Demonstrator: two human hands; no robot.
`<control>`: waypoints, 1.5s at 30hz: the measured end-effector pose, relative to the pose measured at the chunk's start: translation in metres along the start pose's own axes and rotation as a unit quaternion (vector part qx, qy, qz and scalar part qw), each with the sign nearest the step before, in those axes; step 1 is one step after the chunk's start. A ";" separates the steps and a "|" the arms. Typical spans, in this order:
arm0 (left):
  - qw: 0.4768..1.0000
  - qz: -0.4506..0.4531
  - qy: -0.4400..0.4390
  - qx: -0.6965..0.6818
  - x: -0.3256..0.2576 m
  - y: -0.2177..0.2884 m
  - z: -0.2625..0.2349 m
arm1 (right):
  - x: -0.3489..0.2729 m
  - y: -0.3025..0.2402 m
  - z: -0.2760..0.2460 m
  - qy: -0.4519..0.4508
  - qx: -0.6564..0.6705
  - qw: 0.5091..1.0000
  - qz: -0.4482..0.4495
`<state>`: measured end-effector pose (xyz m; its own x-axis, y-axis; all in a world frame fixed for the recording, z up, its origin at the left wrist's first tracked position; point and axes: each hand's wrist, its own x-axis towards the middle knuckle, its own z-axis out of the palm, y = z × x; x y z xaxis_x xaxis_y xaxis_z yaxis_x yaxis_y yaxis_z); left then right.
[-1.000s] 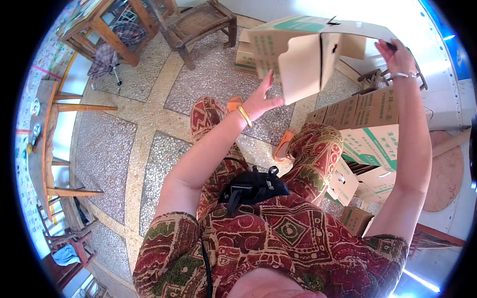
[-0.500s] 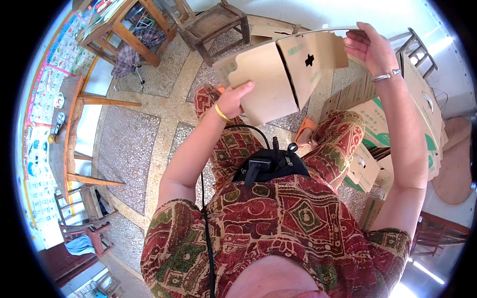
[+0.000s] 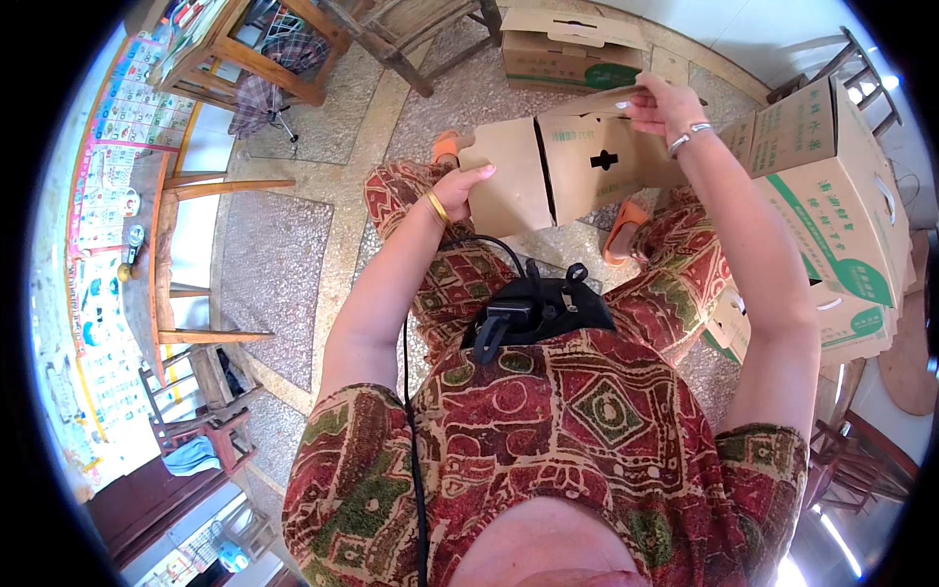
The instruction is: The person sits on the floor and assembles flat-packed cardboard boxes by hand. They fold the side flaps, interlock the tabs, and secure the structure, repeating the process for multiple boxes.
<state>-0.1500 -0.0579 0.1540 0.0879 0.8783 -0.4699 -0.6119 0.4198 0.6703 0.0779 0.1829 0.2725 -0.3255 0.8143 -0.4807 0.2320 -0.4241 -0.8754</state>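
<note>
A brown cardboard box (image 3: 508, 201) hangs in front of me above the floor, between my knees. Green print and a dark cross-shaped cutout mark one of its panels. My left hand (image 3: 456, 196) is closed on the box's left edge, thumb on top of the panel, fingers hidden beneath. With fingers bent over the raised far flap (image 3: 608, 102), my right hand (image 3: 667, 108) grips the box at its far right. Part of the box's right side is behind my right hand and forearm.
A finished-looking carton (image 3: 572, 68) stands on the floor beyond. Several stacked cartons (image 3: 827, 186) with green print rise at my right. A wooden chair (image 3: 401, 39) is at the far left, and a wooden table (image 3: 164, 264) is at the left wall. A black cable (image 3: 409, 421) runs down my front.
My right hand has come lower and leftward, and its spread fingers have closed on the far flap. The box has turned flatter. The view has shifted, showing more of the far carton.
</note>
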 end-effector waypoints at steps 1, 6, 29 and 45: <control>1.000 -0.020 0.016 0.010 0.001 -0.003 -0.006 | 0.003 0.006 0.003 -0.001 -0.006 1.000 0.010; 0.999 -0.049 0.022 -0.011 -0.001 -0.004 -0.018 | 0.010 0.022 0.016 -0.037 0.015 0.999 0.011; 0.988 -0.088 0.113 0.062 -0.070 -0.016 -0.009 | 0.041 0.187 0.051 -0.150 -0.467 0.845 -0.214; 0.892 -0.194 0.358 0.198 -0.016 -0.063 -0.047 | 0.029 0.183 0.008 -0.010 -0.024 0.986 -0.164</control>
<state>-0.1495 -0.1091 0.0923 -0.3788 0.3384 -0.8614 -0.3072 0.8320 0.4619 0.1036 0.1263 0.0980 -0.4082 0.8963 -0.1732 0.1535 -0.1197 -0.9809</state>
